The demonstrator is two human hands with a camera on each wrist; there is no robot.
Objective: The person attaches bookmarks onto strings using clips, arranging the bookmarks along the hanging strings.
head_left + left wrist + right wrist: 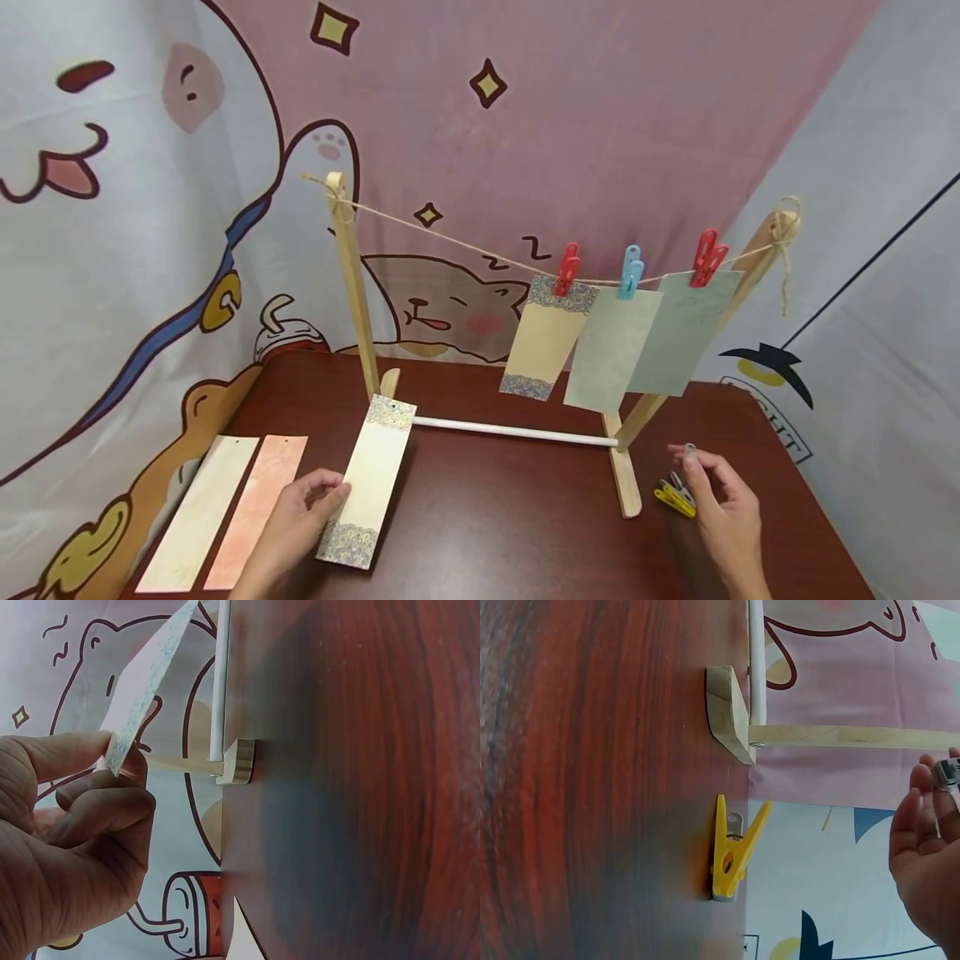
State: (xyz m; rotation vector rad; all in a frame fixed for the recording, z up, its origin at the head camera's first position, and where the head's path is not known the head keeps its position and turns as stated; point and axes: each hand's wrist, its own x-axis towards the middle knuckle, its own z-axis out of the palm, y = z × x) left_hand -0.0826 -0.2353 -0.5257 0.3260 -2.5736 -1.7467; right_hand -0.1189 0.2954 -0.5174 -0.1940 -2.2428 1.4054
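Observation:
My left hand point(298, 510) pinches a cream bookmark-shaped card point(375, 475) by its left edge. The card has lacy patterned bands at both ends and a small hole at the top; it is held tilted above the table. In the left wrist view, the card point(142, 686) appears nearly edge-on between thumb and fingers. At the right, my right hand point(722, 507) pinches a small grey clothespin point(946, 772), mostly covered by the fingers. Beside that hand, a yellow clothespin point(675, 500) lies on the table with a grey one point(679, 482) behind it.
A twine line point(450, 239) hangs between two wooden posts joined by a white rod point(517, 431). On it hang a patterned card point(546, 337) and two pale green cards point(611, 350), held by red and blue clothespins. A cream strip point(198, 512) and pink strip point(258, 508) lie left.

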